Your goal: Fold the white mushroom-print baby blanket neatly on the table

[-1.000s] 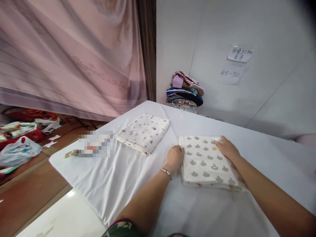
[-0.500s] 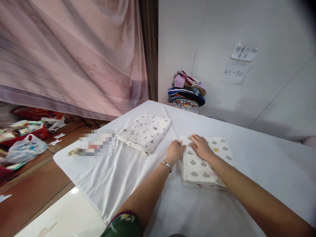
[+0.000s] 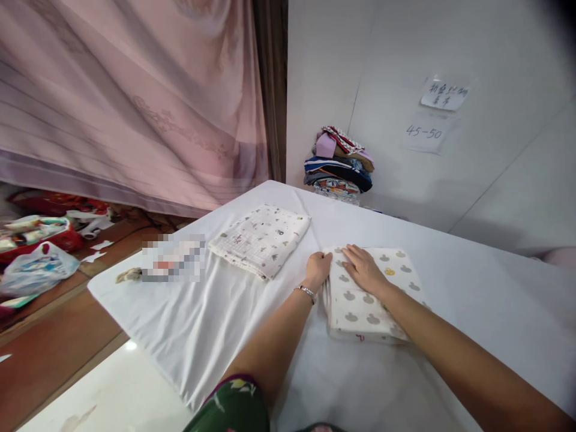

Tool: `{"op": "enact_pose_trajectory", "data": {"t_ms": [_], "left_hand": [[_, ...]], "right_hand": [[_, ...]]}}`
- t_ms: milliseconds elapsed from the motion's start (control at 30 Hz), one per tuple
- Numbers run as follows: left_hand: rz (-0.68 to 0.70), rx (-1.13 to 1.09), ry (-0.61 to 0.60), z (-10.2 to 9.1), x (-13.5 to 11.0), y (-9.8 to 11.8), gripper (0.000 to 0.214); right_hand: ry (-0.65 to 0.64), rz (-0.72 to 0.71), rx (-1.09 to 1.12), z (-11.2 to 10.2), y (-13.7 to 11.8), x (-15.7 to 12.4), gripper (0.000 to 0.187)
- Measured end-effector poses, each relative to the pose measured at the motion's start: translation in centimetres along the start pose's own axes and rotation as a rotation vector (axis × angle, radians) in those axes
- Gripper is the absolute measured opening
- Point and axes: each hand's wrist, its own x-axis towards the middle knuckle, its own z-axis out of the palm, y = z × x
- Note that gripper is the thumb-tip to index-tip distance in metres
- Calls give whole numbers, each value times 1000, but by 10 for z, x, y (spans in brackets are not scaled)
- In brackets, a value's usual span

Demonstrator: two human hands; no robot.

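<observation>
**Both hands on the folded print cloth, near edge of the desk**

Nearest us, the grey-print cloth (image 3: 351, 315) lies on the white-covered desk (image 3: 202, 324), already folded into a neat rectangle with its layers stacked. The right hand (image 3: 362, 270) lies flat on top near the far-left corner, grip fully open, palm down, holding nothing. The left hand (image 3: 318, 267), with a bracelet (image 3: 306, 292) on the wrist, butts against the cloth's left edge. Its grip is curled, and we can't tell if it pinches any layers. We judge the folding done and only squaring or pressing left. Just beyond to the left, apart from it, lies a second folded cloth (image 3: 261, 239), finished and untouched. Farther back a pile of clothes (image 3: 339, 165) sits at the wall under paper notes (image 3: 444, 95), with a pink curtain (image 3: 135, 102) to the far left.
</observation>
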Motion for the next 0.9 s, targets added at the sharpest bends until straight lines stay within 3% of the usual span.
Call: {"op": "enact_pose_trajectory", "data": {"t_ms": [167, 433, 567, 700, 900], "left_hand": [[-42, -14, -50, -4, 4, -3, 26], [-85, -110, -85, -2, 14, -6, 20], [-130, -170, -125, -3, 13, -2, 19], [-150, -233, -173, -12, 5, 4, 22], [-159, -243, -223, -37, -34, -4, 18]], "right_hand": [[-35, 35, 52, -7, -15, -5, 44], [-246, -72, 158, -39, -94, -72, 54], [-204, -114, 95, -41, -111, -97, 55], [-154, -119, 32, -36, -115, -103, 56], [-61, -57, 120, -34, -118, -105, 59]]}}
